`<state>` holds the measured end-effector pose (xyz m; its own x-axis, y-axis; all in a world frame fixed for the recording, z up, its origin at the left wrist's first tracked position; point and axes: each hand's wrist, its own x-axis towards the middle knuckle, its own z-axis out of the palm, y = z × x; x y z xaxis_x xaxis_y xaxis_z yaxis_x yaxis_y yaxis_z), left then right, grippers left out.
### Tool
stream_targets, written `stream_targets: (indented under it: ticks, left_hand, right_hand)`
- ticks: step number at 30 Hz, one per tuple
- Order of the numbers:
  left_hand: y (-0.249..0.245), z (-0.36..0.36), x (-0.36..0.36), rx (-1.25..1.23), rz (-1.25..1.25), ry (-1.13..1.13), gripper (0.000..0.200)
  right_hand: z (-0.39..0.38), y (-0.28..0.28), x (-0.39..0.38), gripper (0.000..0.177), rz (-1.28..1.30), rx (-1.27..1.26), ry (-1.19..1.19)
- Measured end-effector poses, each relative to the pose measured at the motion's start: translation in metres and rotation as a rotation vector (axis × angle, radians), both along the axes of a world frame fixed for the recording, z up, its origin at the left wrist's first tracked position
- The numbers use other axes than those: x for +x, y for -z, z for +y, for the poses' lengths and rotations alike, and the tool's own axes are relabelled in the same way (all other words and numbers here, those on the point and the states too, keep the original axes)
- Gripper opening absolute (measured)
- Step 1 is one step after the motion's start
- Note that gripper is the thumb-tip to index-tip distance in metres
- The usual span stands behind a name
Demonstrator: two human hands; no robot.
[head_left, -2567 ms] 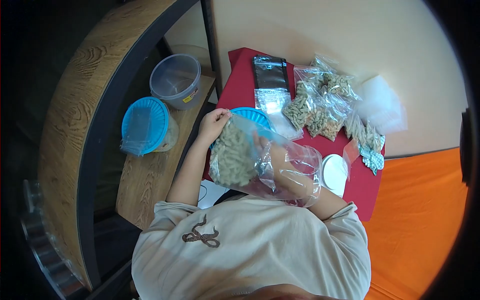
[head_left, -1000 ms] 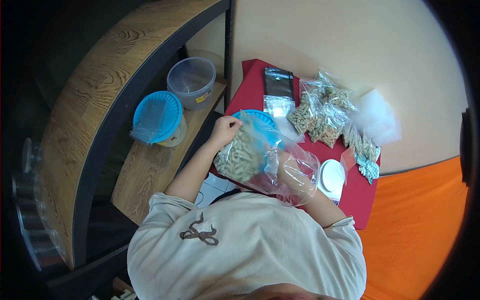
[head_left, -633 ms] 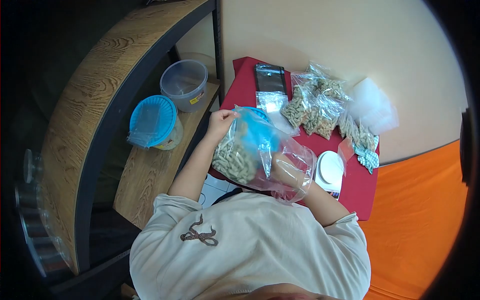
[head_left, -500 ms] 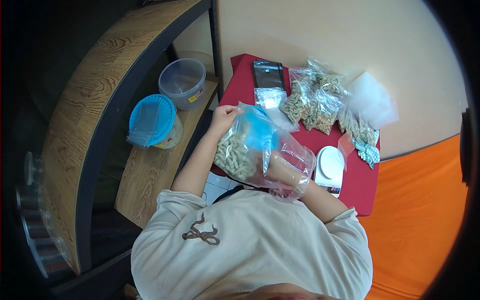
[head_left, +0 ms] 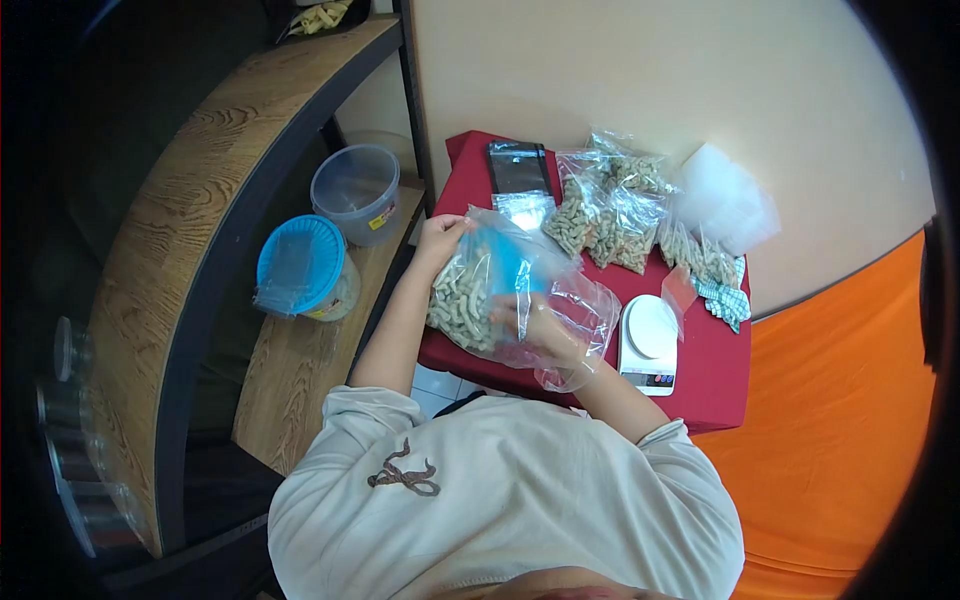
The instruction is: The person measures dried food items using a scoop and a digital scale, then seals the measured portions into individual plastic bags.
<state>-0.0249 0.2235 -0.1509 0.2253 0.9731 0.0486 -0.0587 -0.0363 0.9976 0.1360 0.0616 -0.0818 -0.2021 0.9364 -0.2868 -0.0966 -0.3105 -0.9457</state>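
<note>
My left hand [head_left: 443,240] pinches the upper left edge of a large clear plastic bag [head_left: 590,325]. Pale, short stick-shaped snack pieces [head_left: 462,305] fill the bag's left side. Through the film, my right hand [head_left: 535,325] shows inside the bag, with the wrist at its opening. Its fingers are blurred by the plastic, close to the snack pieces and just below a blue thing [head_left: 515,265] whose kind I cannot make out.
A white kitchen scale [head_left: 650,335] and filled snack bags [head_left: 620,215] stand on the red-covered table [head_left: 705,395]. Empty clear bags [head_left: 725,200] lie behind. On the wooden shelf at left are a clear tub [head_left: 355,190] and a blue-lidded tub [head_left: 300,260].
Inside the bag, my right hand has moved left and up, toward the snack pieces. My left hand keeps its hold on the bag's edge. The camera view has shifted slightly.
</note>
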Motion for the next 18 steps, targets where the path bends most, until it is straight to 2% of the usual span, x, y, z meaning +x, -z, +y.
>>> stream_targets:
  ticks: [3, 5, 6, 8, 12, 14, 15, 18]
  left_hand:
    - [-0.002, -0.001, 0.0, 0.01, -0.006, 0.023, 0.019]
    - [0.0, 0.0, 0.0, 0.035, 0.005, 0.033, 0.019]
    - [0.002, 0.002, -0.003, 0.033, 0.012, 0.029, 0.019]
    - [0.002, 0.003, -0.009, 0.031, 0.076, -0.009, 0.019]
    - [0.006, 0.001, -0.019, 0.019, 0.054, -0.099, 0.02]
    - [0.006, 0.001, -0.024, -0.004, 0.074, -0.104, 0.019]
    - [0.007, 0.001, -0.026, -0.033, 0.089, -0.111, 0.019]
    - [0.008, 0.003, -0.027, 0.016, 0.177, -0.152, 0.019]
  right_hand:
    - [-0.002, -0.017, 0.002, 0.026, 0.031, -0.048, -0.018]
    - [0.005, -0.009, 0.008, 0.024, -0.107, -0.001, -0.126]
    - [0.008, -0.003, 0.01, 0.024, -0.107, 0.013, -0.124]
    - [0.012, 0.013, 0.013, 0.024, -0.267, 0.062, -0.057]
    - [0.019, 0.02, 0.042, 0.024, -0.255, 0.021, -0.138]
    - [0.012, 0.004, 0.047, 0.029, -0.453, 0.078, -0.087]
    - [0.01, 0.007, 0.051, 0.029, -0.45, 0.08, -0.079]
    - [-0.003, 0.01, 0.066, 0.028, -0.182, 0.06, 0.102]
